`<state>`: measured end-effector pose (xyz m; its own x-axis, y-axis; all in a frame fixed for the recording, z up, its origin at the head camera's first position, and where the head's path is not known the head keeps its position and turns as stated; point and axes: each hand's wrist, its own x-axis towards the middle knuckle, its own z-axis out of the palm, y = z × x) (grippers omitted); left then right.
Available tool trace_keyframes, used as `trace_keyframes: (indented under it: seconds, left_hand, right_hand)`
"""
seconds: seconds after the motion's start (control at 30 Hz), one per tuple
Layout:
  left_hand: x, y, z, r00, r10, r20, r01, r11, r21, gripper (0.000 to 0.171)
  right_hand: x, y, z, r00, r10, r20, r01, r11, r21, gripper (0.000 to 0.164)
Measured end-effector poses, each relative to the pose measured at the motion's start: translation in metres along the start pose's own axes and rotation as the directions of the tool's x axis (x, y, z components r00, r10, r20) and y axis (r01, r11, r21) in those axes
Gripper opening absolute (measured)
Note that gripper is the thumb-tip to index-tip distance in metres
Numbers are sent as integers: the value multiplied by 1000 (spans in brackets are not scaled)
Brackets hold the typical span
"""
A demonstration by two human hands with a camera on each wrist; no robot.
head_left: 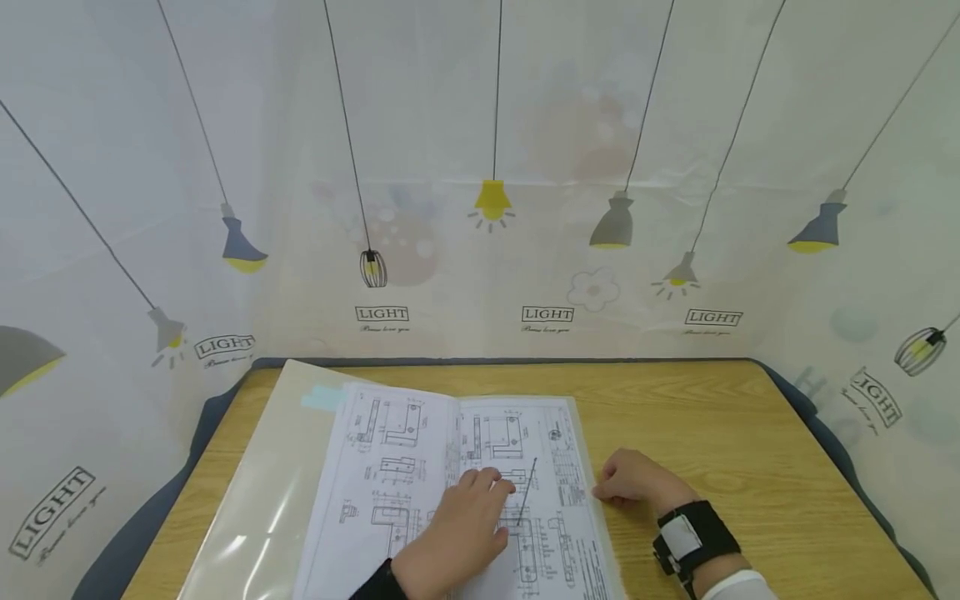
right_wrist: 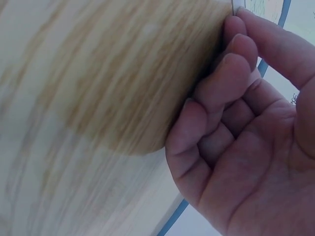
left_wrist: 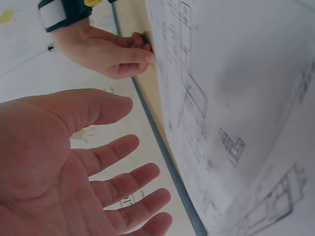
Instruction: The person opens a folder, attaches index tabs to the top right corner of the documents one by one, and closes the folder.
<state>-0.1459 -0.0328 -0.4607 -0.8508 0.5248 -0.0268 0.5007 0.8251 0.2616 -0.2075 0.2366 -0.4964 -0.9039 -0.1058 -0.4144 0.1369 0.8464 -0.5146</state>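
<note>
Left grip (head_left: 459, 527): spread, holding nothing, over booklet (head_left: 442, 454) | Right grip (head_left: 637, 482): pinching booklet's 3 o'clock edge | Booklet: on worktop (head_left: 697, 417), head-view 7 o'clock; likely light, floppy, slick; hold outer edge.

And there it is, LIGHT, in boxed capitals on the printed sheet (head_left: 450, 217), straight beyond the open booklet's (head_left: 442, 450) left page: first label (head_left: 382, 314)! Second label (head_left: 547, 314), LIGHT again, beyond the right page; third label (head_left: 713, 317), beyond and right; fourth label (head_left: 225, 347), beyond and left. Fifth label (head_left: 52, 512), LIGHT, well left of the booklet; sixth label (head_left: 876, 398), well right, its L unclear. Script underneath: "love you" is legible. Booklet lettering? Too small to read.
</note>
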Motion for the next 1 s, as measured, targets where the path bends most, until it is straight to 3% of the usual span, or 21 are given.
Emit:
trace_keyframes:
  seconds: [0.23, 0.37, 0.5, 0.73, 1.0]
  left_hand:
    - [21, -20, 9, 996, -66, 52, 66, 998, -7, 54]
    - [28, -36, 13, 992, -109, 65, 104, 992, 74, 60]
    - [28, -47, 13, 984, -164, 65, 153, 977, 149, 74]
    - [21, -63, 12, 972, -229, 43, 223, 969, 105, 80]
    - [23, -81, 28, 957, -274, 89, 266, 959, 93, 82]
  right_hand:
    - [-1, 1, -1, 1000, -4, 3, 4, 1000, 22, 24]
    - [0, 0, -1, 1000, 3, 13, -3, 1000, 19, 23]
    - [2, -1, -2, 1000, 6, 23, -6, 1000, 7, 24]
    - [5, 1, -2, 999, 23, 46, -22, 1000, -20, 23]
    - [5, 1, -3, 999, 25, 46, -24, 999, -21, 22]
